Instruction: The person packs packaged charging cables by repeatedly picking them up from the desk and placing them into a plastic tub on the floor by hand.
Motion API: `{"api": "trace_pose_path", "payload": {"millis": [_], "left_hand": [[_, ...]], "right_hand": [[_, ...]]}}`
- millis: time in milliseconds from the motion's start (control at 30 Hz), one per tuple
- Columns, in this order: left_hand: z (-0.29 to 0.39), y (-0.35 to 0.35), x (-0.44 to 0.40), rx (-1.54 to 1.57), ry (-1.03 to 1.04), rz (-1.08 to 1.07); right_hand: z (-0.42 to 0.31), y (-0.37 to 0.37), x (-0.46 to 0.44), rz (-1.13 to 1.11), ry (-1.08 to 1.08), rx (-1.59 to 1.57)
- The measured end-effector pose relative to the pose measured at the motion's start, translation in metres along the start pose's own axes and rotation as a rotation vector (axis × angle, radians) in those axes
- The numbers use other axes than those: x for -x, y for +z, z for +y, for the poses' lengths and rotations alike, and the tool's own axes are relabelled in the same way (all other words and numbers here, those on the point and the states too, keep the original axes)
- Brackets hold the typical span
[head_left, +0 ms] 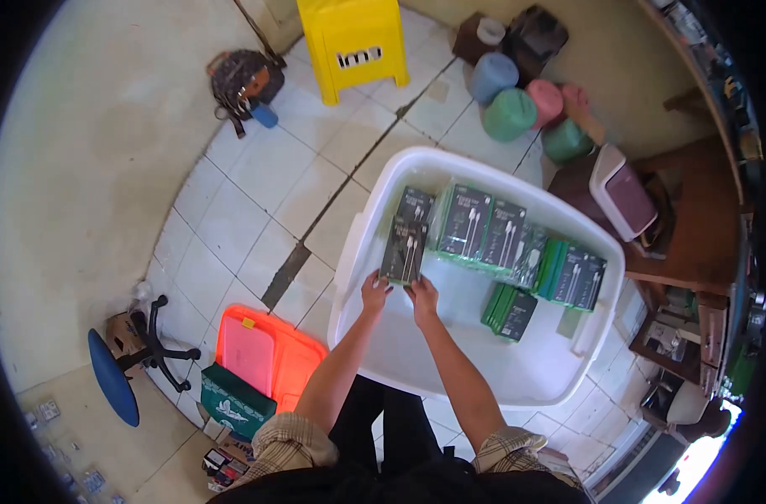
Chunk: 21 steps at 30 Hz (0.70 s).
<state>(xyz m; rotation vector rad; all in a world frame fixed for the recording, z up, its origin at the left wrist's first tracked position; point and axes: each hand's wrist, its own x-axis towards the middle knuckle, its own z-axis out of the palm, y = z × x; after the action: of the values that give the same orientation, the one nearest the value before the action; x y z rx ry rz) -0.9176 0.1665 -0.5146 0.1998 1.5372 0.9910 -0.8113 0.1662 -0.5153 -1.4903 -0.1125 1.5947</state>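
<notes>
My left hand [375,292] and my right hand [422,299] grip the near corners of a black box [404,250] with green edges. Its front carries a picture of what look like white cable plugs. Both hands are closed on it, over the left part of a large white plastic tub [349,252]. Just beyond lies a similar black box [416,204], partly covered by the held one. To the right, plastic-wrapped boxes [467,220] of the same kind line the far side. A row of boxes [579,277] stands at the right, and a smaller stack [510,312] sits nearer.
A yellow floor sign [355,55] and a brown bag [247,80] stand beyond the tub. Coloured round containers [509,114] are at the far right, near a wooden shelf [694,202]. An orange lid [295,343] and a blue chair [114,378] are at left.
</notes>
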Motion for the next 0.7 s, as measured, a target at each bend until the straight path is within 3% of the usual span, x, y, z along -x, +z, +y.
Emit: {"api": "trace_pose_path", "payload": {"millis": [267, 367, 467, 633, 700], "left_hand": [[-0.002, 0.024, -0.078, 0.079, 0.006, -0.01], [-0.004, 0.04, -0.092, 0.28, 0.057, 0.023], [-0.009, 0.047, -0.102, 0.319, 0.051, 0.066], [0.002, 0.041, -0.076, 0.312, 0.028, 0.051], [0.01, 0.036, -0.055, -0.015, 0.089, 0.076]], "right_hand": [[0.016, 0.021, -0.076, 0.153, -0.017, -0.158], [0.006, 0.029, -0.084, 0.285, -0.036, -0.358], [0.01, 0.026, -0.093, 0.234, -0.056, -0.457], [0.009, 0.017, -0.077, 0.237, 0.013, -0.516], [0.005, 0.009, -0.061, 0.236, 0.028, -0.499]]}}
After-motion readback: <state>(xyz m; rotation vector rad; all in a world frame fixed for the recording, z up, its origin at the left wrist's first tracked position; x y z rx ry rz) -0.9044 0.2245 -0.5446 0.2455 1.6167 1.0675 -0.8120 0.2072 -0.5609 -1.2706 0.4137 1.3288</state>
